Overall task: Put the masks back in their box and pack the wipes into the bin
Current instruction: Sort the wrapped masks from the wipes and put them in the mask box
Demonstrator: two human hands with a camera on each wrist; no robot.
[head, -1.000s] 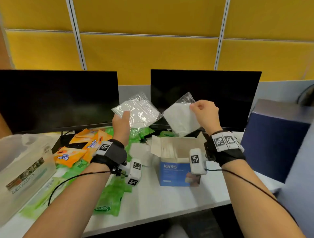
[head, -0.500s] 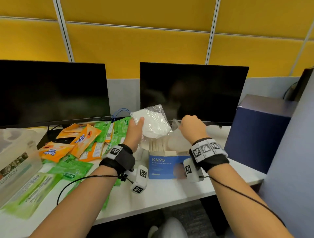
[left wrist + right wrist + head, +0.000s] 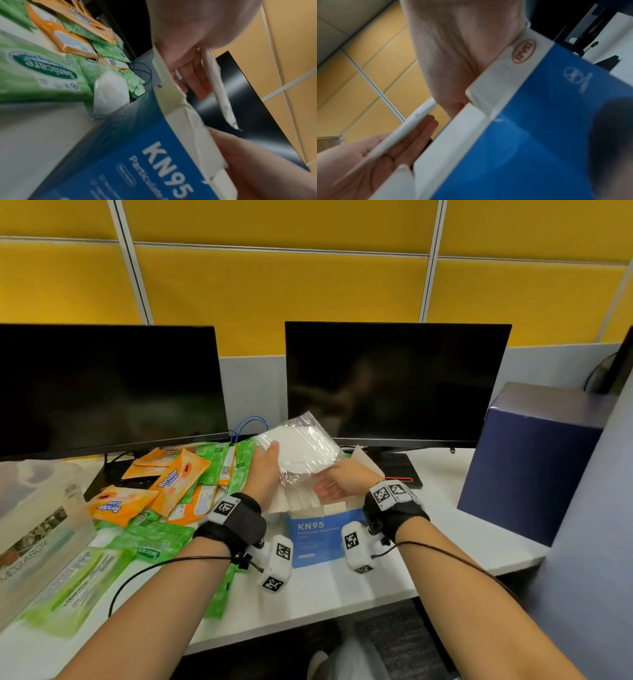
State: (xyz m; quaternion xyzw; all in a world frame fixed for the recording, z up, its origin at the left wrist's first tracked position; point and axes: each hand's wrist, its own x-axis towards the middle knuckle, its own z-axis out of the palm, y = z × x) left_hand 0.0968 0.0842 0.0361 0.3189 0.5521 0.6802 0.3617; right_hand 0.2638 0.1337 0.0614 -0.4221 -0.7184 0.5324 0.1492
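My left hand pinches a wrapped mask at centre frame, just above the open box, thumb on top and fingers beneath. My right hand lies spread, palm up, in the box mouth on the masks already inside. I'd press that stack aside, then slide this mask in edge-first, flaps clear.

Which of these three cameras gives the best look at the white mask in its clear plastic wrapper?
The head view: the white mask in its clear plastic wrapper shows flat and whole, held by the left hand above the blue KN95 box. Both wrist views catch it only edge-on, a thin white strip.
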